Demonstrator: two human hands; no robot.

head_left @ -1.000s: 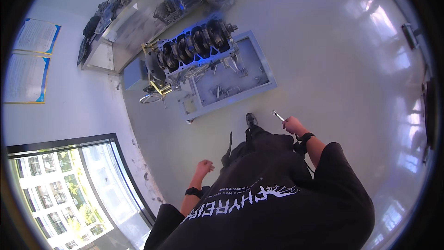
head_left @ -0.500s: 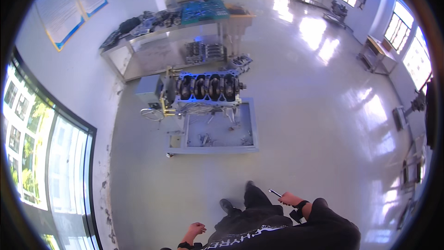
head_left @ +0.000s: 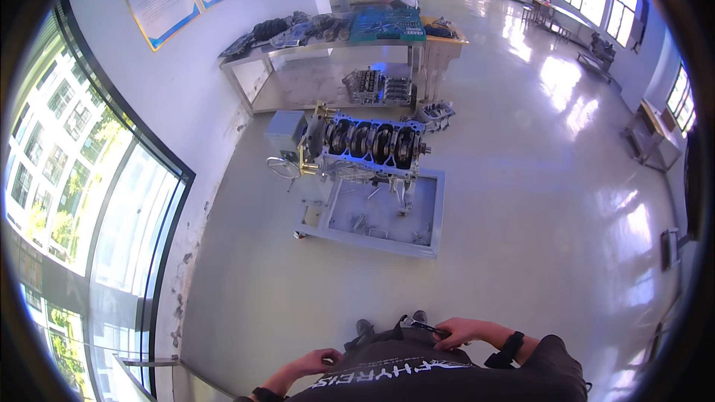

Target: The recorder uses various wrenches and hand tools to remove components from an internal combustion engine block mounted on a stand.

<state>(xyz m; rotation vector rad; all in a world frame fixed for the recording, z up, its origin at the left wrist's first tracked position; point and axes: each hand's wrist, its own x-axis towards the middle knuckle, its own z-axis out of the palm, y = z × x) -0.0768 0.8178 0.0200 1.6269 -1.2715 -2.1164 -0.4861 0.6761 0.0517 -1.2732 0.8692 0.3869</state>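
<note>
The person stands well back from an engine block (head_left: pixel 370 143) that sits raised on a grey wheeled stand (head_left: pixel 383 216), its tray catching loose bolts and small parts beneath, likely so the block can be turned and worked at a handy height. The right hand (head_left: pixel 456 331) is held close against the dark shirt at waist level, fingers closed around a slim metal tool (head_left: pixel 418 323) (it looks like a small wrench, too small to be sure) whose free end points left. The left hand (head_left: pixel 319 362) hangs near the hip, fingers loosely curled, holding nothing. Beyond the stand, a steel table (head_left: pixel 328 45) carries more engine parts beside the wall
</note>
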